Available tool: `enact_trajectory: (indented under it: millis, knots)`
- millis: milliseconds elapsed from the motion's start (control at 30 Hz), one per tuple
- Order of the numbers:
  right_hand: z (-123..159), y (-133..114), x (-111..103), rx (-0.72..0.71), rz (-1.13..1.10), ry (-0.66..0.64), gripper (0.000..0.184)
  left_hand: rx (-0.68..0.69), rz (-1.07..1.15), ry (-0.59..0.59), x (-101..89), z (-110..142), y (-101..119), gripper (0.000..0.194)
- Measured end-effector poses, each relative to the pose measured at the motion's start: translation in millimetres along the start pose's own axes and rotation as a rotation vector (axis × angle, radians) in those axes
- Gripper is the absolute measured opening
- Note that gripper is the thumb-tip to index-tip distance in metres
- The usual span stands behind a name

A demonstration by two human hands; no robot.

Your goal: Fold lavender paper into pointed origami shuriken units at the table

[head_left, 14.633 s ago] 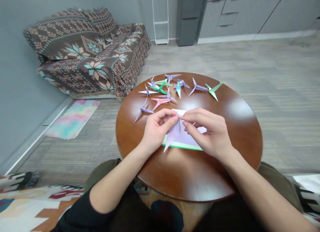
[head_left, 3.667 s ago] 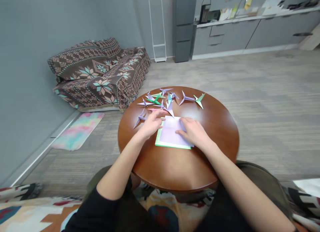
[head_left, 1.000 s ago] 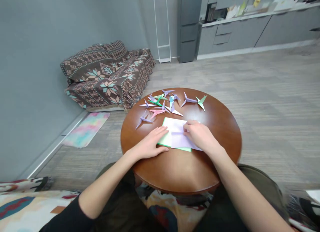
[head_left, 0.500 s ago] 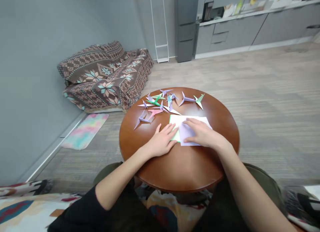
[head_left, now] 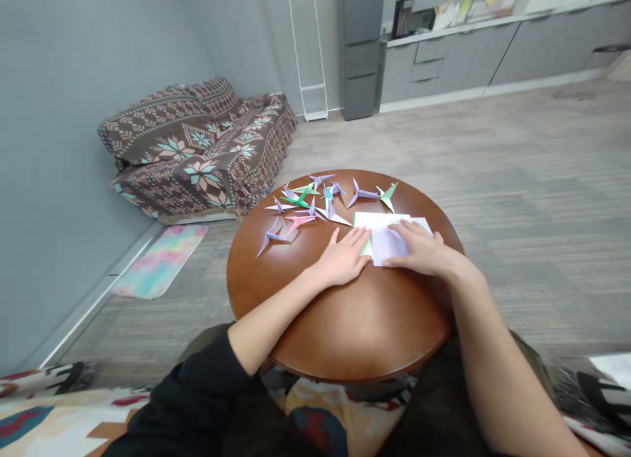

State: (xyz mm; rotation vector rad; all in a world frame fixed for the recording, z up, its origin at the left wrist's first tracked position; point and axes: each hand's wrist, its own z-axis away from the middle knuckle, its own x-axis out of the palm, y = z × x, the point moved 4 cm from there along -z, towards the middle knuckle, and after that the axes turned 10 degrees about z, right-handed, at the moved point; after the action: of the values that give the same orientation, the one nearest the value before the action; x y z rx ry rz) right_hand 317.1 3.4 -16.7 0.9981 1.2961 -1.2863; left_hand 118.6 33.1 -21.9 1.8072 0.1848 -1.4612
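While the left hand (head_left: 342, 256) lies flat, fingers spread, on the left edge of the paper pile (head_left: 365, 218), the right hand (head_left: 421, 250) rests half open on the purple sheet (head_left: 385, 245) on top; whether it grips the sheet I cannot tell. Pile, sheet and hands have just shifted right and farther out, so the work now sits nearer the counter's (head_left: 355, 312) far right edge. No container shows there; folded paper shapes (head_left: 300, 220) lie loose beyond.
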Motion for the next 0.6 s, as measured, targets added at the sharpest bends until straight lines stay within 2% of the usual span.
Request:
enact_trajectory:
  millis: [100,167,333,433,600]
  knots:
    - [2.7,5.9,-1.2,0.086,-0.002,-0.012,0.074,-0.009,0.009,0.111,0.1,-1.7,-2.4,0.061]
    - [4.5,2.6,-0.8,0.093,-0.003,-0.016,0.072,-0.008,0.030,0.156,-0.8,-0.7,-4.1,0.061]
    - [7.3,-15.8,-1.0,0.022,-0.017,-0.025,0.070,-0.009,0.111,0.183,-4.0,-0.1,-6.9,0.062]
    - [5.9,-18.1,-5.3,-0.036,-0.071,0.017,0.065,-0.005,0.185,0.198,-6.2,-0.5,-8.4,0.056]
    - [2.4,-13.1,-14.7,-0.138,-0.131,0.140,0.054,-0.024,0.508,0.389,-14.9,-1.2,-17.9,0.048]
